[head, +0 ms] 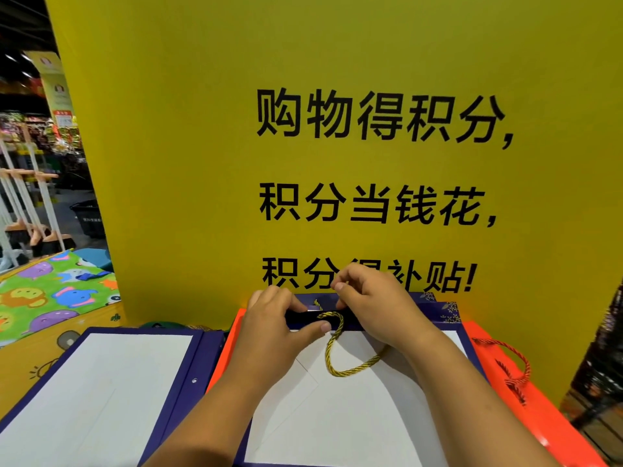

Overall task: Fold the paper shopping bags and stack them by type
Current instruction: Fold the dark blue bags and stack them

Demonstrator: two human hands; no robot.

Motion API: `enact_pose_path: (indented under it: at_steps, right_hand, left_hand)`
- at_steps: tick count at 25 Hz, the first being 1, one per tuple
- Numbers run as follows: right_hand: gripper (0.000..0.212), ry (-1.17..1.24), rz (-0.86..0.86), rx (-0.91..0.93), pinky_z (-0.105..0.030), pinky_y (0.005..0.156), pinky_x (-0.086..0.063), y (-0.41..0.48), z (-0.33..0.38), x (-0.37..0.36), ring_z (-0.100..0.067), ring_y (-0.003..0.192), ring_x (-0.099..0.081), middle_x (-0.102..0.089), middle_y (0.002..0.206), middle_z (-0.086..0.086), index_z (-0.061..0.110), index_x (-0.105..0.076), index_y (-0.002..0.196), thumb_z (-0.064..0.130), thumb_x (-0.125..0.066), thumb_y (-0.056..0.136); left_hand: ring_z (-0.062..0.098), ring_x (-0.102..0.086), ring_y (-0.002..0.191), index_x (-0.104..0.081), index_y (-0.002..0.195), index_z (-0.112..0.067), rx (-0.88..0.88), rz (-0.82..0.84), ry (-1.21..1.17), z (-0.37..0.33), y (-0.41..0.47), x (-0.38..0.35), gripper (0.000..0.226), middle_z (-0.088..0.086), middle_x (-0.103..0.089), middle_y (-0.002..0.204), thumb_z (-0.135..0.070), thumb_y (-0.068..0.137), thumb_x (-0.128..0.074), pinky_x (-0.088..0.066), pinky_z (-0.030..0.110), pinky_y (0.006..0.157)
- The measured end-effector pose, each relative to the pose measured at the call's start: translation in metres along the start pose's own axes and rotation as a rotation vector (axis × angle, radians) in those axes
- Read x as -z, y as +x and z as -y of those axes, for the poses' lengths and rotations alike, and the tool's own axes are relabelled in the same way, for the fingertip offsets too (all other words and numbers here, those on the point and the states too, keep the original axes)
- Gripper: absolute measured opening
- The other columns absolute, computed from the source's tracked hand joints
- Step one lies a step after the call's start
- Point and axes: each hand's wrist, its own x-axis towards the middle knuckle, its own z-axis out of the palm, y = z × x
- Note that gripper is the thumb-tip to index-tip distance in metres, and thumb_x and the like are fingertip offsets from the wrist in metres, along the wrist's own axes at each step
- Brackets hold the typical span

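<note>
Left hand (276, 332), right hand (374, 308) pinch navy bag (337, 416); second navy bag (101, 382), one orange bag (539, 416).

Bright, even light from overhead on the yellow board (337, 62), no glare, black lettering crisp. The white bag (337, 416) is nearly washed out, its creases barely showing, with one soft grey shadow near the gold cord (332, 362), whose twist reads sharp. Far left, the shop aisle (33, 146) is dim and slightly blurred. The wide lens bows the board's left edge.
</note>
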Motion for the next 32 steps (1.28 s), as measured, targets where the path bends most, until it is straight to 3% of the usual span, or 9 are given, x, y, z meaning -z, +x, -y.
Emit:
enact_pose_path:
  at_steps: [6, 10, 13, 15, 19, 21, 25, 29, 32]
  right_hand:
    - [0.013, -0.067, 0.004, 0.028, -0.025, 0.072, -0.053, -0.001, 0.003, 0.000, -0.003, 0.083, -0.061, -0.068, 0.088, 0.012, 0.033, -0.065, 0.105, 0.032, -0.052, 0.102]
    - [0.024, -0.328, 0.197, 0.164, -0.024, 0.077, -0.042, 0.003, 0.008, -0.002, -0.004, 0.096, -0.050, -0.062, 0.107, 0.012, 0.033, -0.069, 0.120, 0.028, -0.058, 0.100]
    - [0.017, -0.301, 0.259, 0.088, -0.026, 0.075, -0.048, 0.003, 0.008, -0.011, -0.007, 0.091, -0.055, -0.066, 0.102, 0.010, 0.032, -0.073, 0.107, 0.026, -0.059, 0.099]
    - [0.013, -0.233, 0.127, 0.018, -0.029, 0.075, -0.051, 0.003, 0.006, -0.018, -0.010, 0.090, -0.058, -0.065, 0.101, 0.007, 0.029, -0.068, 0.098, 0.023, -0.057, 0.100]
    - [0.013, 0.208, -0.489, -0.106, -0.022, 0.074, -0.046, 0.004, -0.003, 0.020, -0.004, 0.092, -0.057, -0.062, 0.101, 0.009, 0.024, -0.065, 0.105, 0.022, -0.053, 0.101]
    - [0.011, 0.339, -0.573, -0.181, -0.023, 0.068, -0.044, 0.003, -0.016, 0.052, -0.007, 0.086, -0.060, -0.066, 0.095, 0.008, 0.026, -0.068, 0.103, 0.023, -0.058, 0.100]
    - [0.021, 0.172, -0.407, -0.292, -0.024, 0.062, -0.042, -0.001, -0.024, 0.052, -0.006, 0.081, -0.058, -0.064, 0.095, 0.007, 0.024, -0.058, 0.114, 0.034, -0.062, 0.097]
    - [0.011, -0.182, 0.201, -0.058, -0.030, 0.075, -0.052, -0.007, 0.005, 0.018, -0.011, 0.091, -0.059, -0.062, 0.100, 0.009, 0.028, -0.070, 0.099, 0.035, -0.071, 0.090]
    - [0.009, -0.539, 0.238, 0.035, -0.038, 0.078, -0.051, -0.007, 0.011, -0.004, -0.024, 0.096, -0.056, -0.049, 0.113, 0.000, 0.018, -0.072, 0.095, 0.026, -0.069, 0.092]
  left_hand:
    - [0.007, -0.039, 0.081, -0.047, 0.072, -0.030, -0.098, -0.041, 0.090, 0.002, 0.001, -0.003, 0.040, -0.020, -0.043, 0.076, -0.033, 0.071, -0.087, -0.028, 0.017, 0.063]
    - [0.013, -0.037, 0.074, -0.050, 0.063, -0.019, -0.253, -0.093, 0.196, -0.001, -0.001, -0.004, 0.042, -0.012, -0.038, 0.075, -0.024, 0.063, -0.092, -0.024, 0.016, 0.063]
    - [0.012, -0.038, 0.074, -0.054, 0.062, -0.017, -0.278, -0.092, 0.235, -0.001, -0.002, -0.005, 0.039, -0.009, -0.043, 0.072, -0.024, 0.062, -0.092, -0.028, 0.021, 0.062]
    - [0.012, -0.038, 0.074, -0.055, 0.065, -0.016, -0.250, -0.100, 0.206, 0.001, -0.002, -0.006, 0.035, -0.008, -0.045, 0.073, -0.023, 0.066, -0.090, -0.026, 0.017, 0.063]
    - [0.012, -0.042, 0.081, -0.064, 0.077, -0.020, -0.122, -0.084, 0.104, 0.008, 0.002, -0.006, 0.018, -0.012, -0.048, 0.080, -0.021, 0.078, -0.083, -0.030, 0.015, 0.065]
    - [0.010, -0.044, 0.087, -0.067, 0.085, -0.023, -0.060, -0.058, 0.106, 0.009, 0.002, -0.007, 0.013, -0.015, -0.049, 0.085, -0.023, 0.081, -0.080, -0.032, 0.014, 0.069]
    - [0.009, -0.043, 0.097, -0.069, 0.098, -0.025, -0.006, -0.003, 0.137, 0.009, 0.002, -0.009, 0.015, -0.017, -0.050, 0.095, -0.029, 0.086, -0.075, -0.031, 0.012, 0.074]
    - [0.009, -0.041, 0.102, -0.069, 0.101, -0.026, 0.021, -0.018, 0.162, 0.009, 0.002, -0.009, 0.017, -0.016, -0.053, 0.100, -0.029, 0.086, -0.075, -0.028, 0.016, 0.078]
    - [0.005, -0.037, 0.105, -0.068, 0.103, -0.024, 0.059, -0.024, 0.160, 0.006, 0.002, -0.009, 0.018, -0.019, -0.056, 0.100, -0.027, 0.087, -0.074, -0.027, 0.018, 0.082]
